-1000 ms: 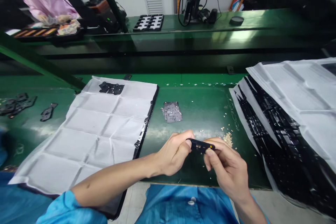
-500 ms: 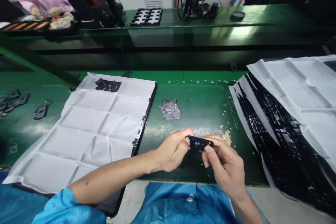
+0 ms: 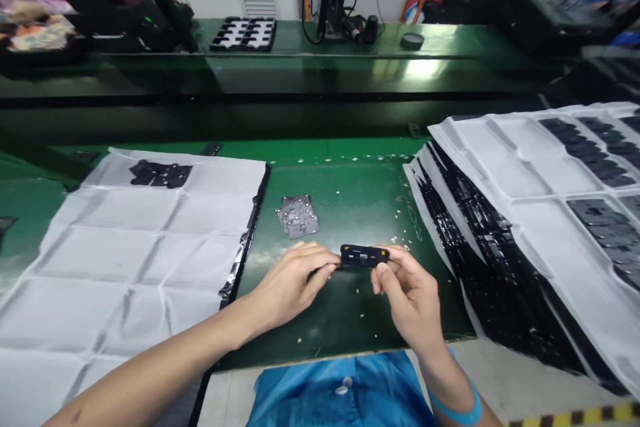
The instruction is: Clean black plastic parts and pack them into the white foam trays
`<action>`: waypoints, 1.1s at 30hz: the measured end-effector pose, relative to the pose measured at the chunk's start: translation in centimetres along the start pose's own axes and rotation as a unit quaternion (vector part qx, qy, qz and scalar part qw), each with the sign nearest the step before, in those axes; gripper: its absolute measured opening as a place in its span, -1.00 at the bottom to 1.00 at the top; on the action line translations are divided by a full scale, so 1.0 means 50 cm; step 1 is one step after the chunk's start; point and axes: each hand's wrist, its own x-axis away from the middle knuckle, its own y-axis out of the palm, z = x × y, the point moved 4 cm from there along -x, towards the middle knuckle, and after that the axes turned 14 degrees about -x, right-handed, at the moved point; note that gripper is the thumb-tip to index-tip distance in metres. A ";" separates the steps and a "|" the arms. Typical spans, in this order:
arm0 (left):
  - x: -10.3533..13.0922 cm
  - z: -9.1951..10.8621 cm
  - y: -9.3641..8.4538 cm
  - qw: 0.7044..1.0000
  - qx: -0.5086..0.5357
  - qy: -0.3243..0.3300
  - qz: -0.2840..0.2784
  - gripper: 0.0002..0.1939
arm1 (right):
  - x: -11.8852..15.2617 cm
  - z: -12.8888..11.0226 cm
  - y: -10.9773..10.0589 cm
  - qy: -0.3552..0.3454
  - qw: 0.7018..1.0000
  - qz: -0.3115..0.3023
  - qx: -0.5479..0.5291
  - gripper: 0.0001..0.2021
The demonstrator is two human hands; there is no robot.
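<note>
My right hand [image 3: 413,293] pinches the right end of a small black plastic part [image 3: 364,255], a flat, narrow piece with slots and a yellow-orange mark at each end. At the part's left end, my left hand [image 3: 295,277] has thumb and forefinger pressed together. Its fingertips meet or nearly meet the edge, and whatever they pinch is too small to make out. Behind the hands lies a loose pile of thin dark grey plates [image 3: 299,217] on the green bench [image 3: 345,177]. Tiny beige bits [image 3: 395,240] are scattered about the hands.
To the left lies a white sheeted tray [image 3: 135,267] bearing a few black parts [image 3: 160,174]. A tilted stack of white-and-black trays [image 3: 525,227] stands on the right, its top one holding rows of dark parts. A raised green shelf [image 3: 350,73] runs along the back.
My view has swung to the right. My left fingers have slid off the part's left end to its edge, and a second orange mark now shows there. My right hand keeps its grip.
</note>
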 end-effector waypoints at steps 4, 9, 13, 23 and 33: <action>-0.007 0.010 -0.011 0.999 0.031 -0.017 0.006 -0.72 | -0.006 0.005 0.014 0.005 0.999 -0.034 -0.003 -0.84; -0.017 0.016 -0.003 0.994 0.084 -0.063 0.032 -0.64 | -0.013 0.022 0.001 0.037 0.993 -0.099 0.055 -0.73; -0.016 0.011 -0.004 0.992 0.087 -0.084 0.041 -0.73 | -0.027 0.021 -0.037 -0.004 0.986 -0.072 0.150 -0.70; -0.011 0.016 0.016 0.980 0.162 -0.105 0.045 -0.70 | -0.013 0.021 0.012 0.015 0.999 -0.033 0.034 -0.78; 0.008 0.059 -0.006 0.987 0.144 -0.033 0.069 -0.68 | -0.003 0.021 0.041 0.000 0.996 0.021 -0.088 -0.78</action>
